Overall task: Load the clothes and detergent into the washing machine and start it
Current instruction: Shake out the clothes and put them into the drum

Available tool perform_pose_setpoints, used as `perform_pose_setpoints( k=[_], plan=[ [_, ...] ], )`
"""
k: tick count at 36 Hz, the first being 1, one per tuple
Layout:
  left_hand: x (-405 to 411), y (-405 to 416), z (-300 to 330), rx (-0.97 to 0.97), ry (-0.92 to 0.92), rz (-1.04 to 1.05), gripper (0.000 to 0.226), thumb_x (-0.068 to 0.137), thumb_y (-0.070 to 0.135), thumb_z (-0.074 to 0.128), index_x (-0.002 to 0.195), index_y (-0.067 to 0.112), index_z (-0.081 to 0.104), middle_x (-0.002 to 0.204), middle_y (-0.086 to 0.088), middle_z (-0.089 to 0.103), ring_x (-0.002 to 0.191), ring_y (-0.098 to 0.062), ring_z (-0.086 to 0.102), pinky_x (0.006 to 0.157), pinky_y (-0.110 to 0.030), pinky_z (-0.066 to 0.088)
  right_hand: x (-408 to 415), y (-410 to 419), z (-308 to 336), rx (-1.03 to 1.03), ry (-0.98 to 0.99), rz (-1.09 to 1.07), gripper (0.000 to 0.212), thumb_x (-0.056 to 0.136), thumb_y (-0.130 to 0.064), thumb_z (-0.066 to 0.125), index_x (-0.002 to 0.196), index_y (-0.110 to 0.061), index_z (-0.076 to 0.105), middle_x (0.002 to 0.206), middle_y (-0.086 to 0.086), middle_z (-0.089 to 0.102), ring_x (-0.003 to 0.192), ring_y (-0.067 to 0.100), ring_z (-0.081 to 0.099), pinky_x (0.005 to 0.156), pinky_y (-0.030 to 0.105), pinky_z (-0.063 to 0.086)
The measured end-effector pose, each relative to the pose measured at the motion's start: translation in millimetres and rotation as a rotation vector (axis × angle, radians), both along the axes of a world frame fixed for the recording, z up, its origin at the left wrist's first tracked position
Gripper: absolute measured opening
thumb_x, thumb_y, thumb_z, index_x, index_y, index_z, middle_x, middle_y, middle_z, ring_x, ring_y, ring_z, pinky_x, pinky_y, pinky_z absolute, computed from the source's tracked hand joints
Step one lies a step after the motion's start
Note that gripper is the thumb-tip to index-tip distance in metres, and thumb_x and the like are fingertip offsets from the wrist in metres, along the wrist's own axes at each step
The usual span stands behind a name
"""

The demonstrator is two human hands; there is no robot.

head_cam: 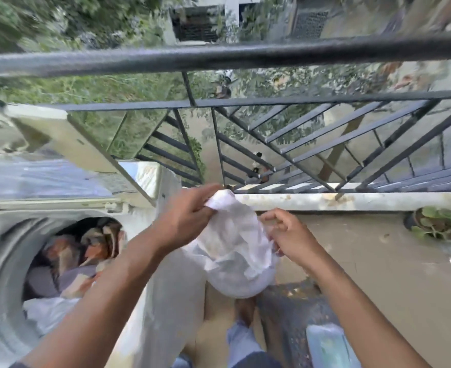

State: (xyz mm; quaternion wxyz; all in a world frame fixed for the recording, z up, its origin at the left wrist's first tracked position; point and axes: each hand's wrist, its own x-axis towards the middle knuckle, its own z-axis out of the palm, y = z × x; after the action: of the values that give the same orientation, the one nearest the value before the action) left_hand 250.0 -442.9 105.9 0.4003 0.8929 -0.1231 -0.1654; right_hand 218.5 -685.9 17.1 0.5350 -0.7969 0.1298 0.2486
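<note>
Both forearms reach forward; left hand fingers pinch the plastic bag top, right hand fingers pinch its side. Tugging unevenly could spill detergent outside the washer.

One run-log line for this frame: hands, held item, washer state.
left hand: gripping white bag top | right hand: pinching bag side | washing machine: lid open, clothes in drum | detergent: not yet added
</note>
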Motion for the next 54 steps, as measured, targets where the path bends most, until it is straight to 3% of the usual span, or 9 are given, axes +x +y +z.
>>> perform_pose_setpoints(
  k=[8, 14, 18, 28, 32, 36, 41, 45, 54],
  plan=[
    [-21, 11, 69, -0.390, 0.085, -0.088, 0.018, 0.101, 0.020, 0.058, 0.095, 0.018, 0.075, 0.092, 0.003, 0.076, 0.086, -0.011, 0.070, 0.072, -0.032, 0.055, -15, 34, -46, -0.373, -0.003, 0.355, 0.072, 0.087, -0.022, 0.062, 0.153, -0.035, 0.036, 0.129, -0.003, 0.066, 0.110, 0.029, 0.065, 0.082, 0.037, 0.052],
    [-37, 49, 105, -0.680, 0.223, 0.017, 0.020, 0.085, 0.024, 0.063, 0.087, 0.029, 0.082, 0.090, 0.004, 0.077, 0.085, -0.013, 0.071, 0.077, -0.030, 0.054, -11, 74, -38, -0.407, -0.089, 0.272, 0.011, 0.085, -0.033, 0.048, 0.077, -0.031, 0.055, 0.099, 0.005, 0.066, 0.092, 0.031, 0.059, 0.061, 0.031, 0.038],
    [-49, 102, 109, -0.889, 0.194, 0.223, 0.028, 0.069, 0.033, 0.064, 0.082, 0.022, 0.086, 0.086, -0.004, 0.080, 0.078, -0.018, 0.075, 0.066, -0.029, 0.057, -8, 81, -32, -0.440, -0.161, 0.040, 0.023, 0.093, -0.017, 0.054, 0.101, -0.018, 0.075, 0.109, 0.011, 0.076, 0.102, 0.036, 0.069, 0.071, 0.036, 0.047],
    [-78, 231, 47, -0.421, 0.093, 0.559, 0.028, 0.086, 0.020, 0.063, 0.112, 0.023, 0.072, 0.115, -0.011, 0.074, 0.109, -0.031, 0.070, 0.093, -0.045, 0.060, -55, 152, 123, 0.126, -0.365, -0.451, 0.043, 0.071, -0.046, 0.059, 0.104, -0.027, 0.080, 0.099, 0.003, 0.081, 0.099, 0.032, 0.076, 0.084, 0.057, 0.063],
    [-99, 248, 22, -0.321, 0.159, 0.443, 0.085, 0.059, 0.013, 0.058, 0.142, 0.031, 0.046, 0.128, -0.004, 0.058, 0.106, -0.014, 0.063, 0.076, -0.024, 0.053, -76, 192, 166, 0.242, -0.428, -0.393, 0.030, 0.090, -0.020, 0.053, 0.106, -0.019, 0.079, 0.103, 0.008, 0.080, 0.099, 0.026, 0.076, 0.087, 0.049, 0.062],
    [-117, 256, 9, -0.237, 0.237, 0.169, 0.114, 0.074, 0.020, 0.094, 0.159, 0.047, 0.023, 0.156, 0.002, 0.039, 0.122, 0.002, 0.055, 0.098, -0.027, 0.054, -90, 234, 192, 0.515, -0.415, -0.361, 0.028, 0.090, -0.010, 0.055, 0.109, -0.013, 0.076, 0.109, 0.008, 0.077, 0.100, 0.024, 0.074, 0.084, 0.041, 0.058],
    [-139, 254, 8, -0.553, 0.354, 0.115, 0.119, 0.068, 0.030, 0.099, 0.159, 0.054, 0.025, 0.154, 0.019, 0.054, 0.140, -0.007, 0.056, 0.112, -0.043, 0.054, -103, 285, 207, 0.870, -0.221, -0.373, 0.076, 0.059, -0.038, 0.082, 0.125, -0.005, 0.067, 0.117, 0.017, 0.067, 0.103, 0.028, 0.064, 0.079, 0.037, 0.055],
    [-143, 263, 15, -0.902, 0.380, 0.309, 0.078, 0.071, 0.013, 0.087, 0.144, 0.023, 0.060, 0.136, -0.011, 0.071, 0.124, -0.033, 0.068, 0.105, -0.056, 0.055, -108, 310, 200, 1.093, -0.125, -0.353, 0.075, 0.067, -0.035, 0.077, 0.135, -0.008, 0.061, 0.131, 0.018, 0.064, 0.116, 0.030, 0.061, 0.093, 0.040, 0.055],
    [-137, 323, 9, -1.164, 0.406, 0.566, 0.067, 0.070, 0.015, 0.060, 0.136, 0.008, 0.067, 0.107, -0.013, 0.080, 0.087, -0.029, 0.078, 0.071, -0.038, 0.062, -115, 323, 128, 0.544, -0.013, -0.219, 0.031, 0.100, -0.021, 0.061, 0.130, -0.015, 0.067, 0.125, 0.023, 0.071, 0.102, 0.035, 0.069, 0.098, 0.052, 0.053]
  ],
)
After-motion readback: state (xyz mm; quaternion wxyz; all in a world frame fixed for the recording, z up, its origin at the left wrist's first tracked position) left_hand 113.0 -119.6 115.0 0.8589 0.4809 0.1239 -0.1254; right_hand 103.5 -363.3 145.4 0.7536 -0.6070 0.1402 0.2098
